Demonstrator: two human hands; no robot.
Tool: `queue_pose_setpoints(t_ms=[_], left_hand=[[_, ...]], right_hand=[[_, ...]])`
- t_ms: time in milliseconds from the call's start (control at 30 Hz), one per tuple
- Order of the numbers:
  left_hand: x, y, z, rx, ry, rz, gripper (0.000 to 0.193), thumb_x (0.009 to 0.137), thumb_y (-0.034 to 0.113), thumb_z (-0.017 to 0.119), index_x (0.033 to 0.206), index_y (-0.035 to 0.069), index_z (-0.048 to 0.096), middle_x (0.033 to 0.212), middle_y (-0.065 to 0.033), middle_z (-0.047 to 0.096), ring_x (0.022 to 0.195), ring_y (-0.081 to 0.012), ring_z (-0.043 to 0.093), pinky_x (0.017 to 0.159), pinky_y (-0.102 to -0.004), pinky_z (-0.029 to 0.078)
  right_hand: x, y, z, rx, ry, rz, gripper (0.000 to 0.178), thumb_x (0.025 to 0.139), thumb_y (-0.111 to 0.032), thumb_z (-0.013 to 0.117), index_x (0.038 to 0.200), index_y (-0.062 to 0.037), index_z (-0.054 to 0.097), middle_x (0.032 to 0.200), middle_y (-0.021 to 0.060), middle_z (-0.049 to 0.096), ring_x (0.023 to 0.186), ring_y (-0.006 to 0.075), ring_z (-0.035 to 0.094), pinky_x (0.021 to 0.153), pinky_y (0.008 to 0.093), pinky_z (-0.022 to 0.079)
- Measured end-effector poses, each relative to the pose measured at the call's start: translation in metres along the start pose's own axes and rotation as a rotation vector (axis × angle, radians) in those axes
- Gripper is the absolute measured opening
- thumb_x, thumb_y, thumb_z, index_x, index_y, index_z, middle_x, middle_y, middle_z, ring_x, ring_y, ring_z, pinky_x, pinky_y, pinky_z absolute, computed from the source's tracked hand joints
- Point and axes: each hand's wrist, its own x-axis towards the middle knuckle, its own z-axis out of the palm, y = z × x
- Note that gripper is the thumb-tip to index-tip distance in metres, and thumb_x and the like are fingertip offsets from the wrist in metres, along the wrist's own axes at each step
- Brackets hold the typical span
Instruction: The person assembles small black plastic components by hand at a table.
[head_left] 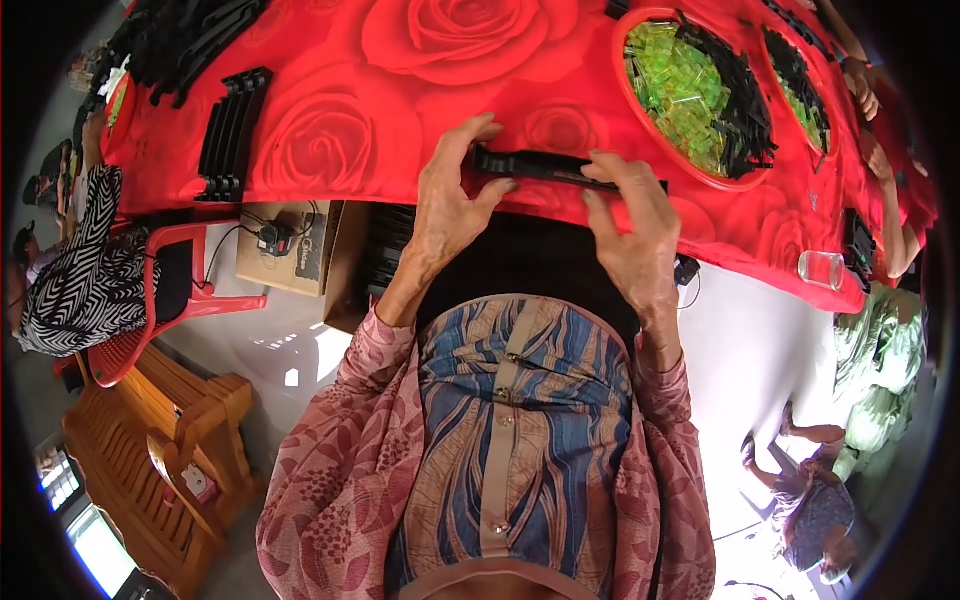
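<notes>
Both hands, left hand (450,205) and right hand (630,235), pinch the black strip (535,165), lying crosswise at the table (330,140) edge.

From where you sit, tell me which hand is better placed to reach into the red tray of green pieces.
Probably the right hand. It holds the right end of the long black strip, just below the red tray of green pieces. The left hand grips the strip's far end, farther from the tray.
</notes>
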Motion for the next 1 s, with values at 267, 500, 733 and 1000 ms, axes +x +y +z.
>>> queue_pose_setpoints(t_ms=[267, 500, 733, 1000], left_hand=[[0.002, 0.002, 0.001, -0.001, -0.01, 0.001, 0.068, 0.069, -0.005, 0.077, 0.131, 0.004, 0.051, 0.121, -0.0147, 0.061, 0.114, -0.0305, 0.059, 0.098, -0.0377, 0.047], [0.005, -0.003, 0.004, 0.055, 0.021, 0.038, 0.058, 0.068, -0.003, 0.077, 0.123, 0.003, 0.058, 0.117, -0.016, 0.061, 0.11, -0.0331, 0.059, 0.094, -0.0385, 0.047], [0.005, 0.002, 0.003, 0.063, 0.007, 0.094, 0.049, 0.07, -0.006, 0.073, 0.117, 0.002, 0.061, 0.118, -0.0155, 0.061, 0.11, -0.0325, 0.058, 0.093, -0.0384, 0.049], [0.005, 0.005, 0.005, 0.135, -0.037, 0.117, 0.042, 0.071, -0.008, 0.07, 0.111, 0.0, 0.062, 0.121, -0.0152, 0.06, 0.112, -0.0315, 0.058, 0.094, -0.0375, 0.047]], right_hand=[[0.004, 0.005, 0.016, -0.314, -0.168, -0.2, 0.044, 0.072, 0.001, 0.064, 0.115, 0.0053, 0.058, 0.088, 0.015, 0.062, 0.084, 0.0311, 0.058, 0.073, 0.0397, 0.048], [0.007, -0.001, 0.019, -0.422, -0.225, -0.232, 0.043, 0.066, -0.003, 0.064, 0.108, 0.0051, 0.059, 0.087, 0.0119, 0.058, 0.086, 0.0278, 0.054, 0.074, 0.0374, 0.047], [0.006, 0.002, 0.022, -0.434, -0.212, -0.248, 0.045, 0.065, -0.005, 0.067, 0.108, 0.0049, 0.058, 0.088, 0.0113, 0.059, 0.088, 0.0273, 0.057, 0.075, 0.0342, 0.048], [0.002, 0.003, 0.014, -0.382, -0.233, -0.24, 0.042, 0.068, 0.0, 0.062, 0.109, 0.0043, 0.059, 0.093, 0.0129, 0.059, 0.088, 0.0293, 0.056, 0.076, 0.0372, 0.049]])
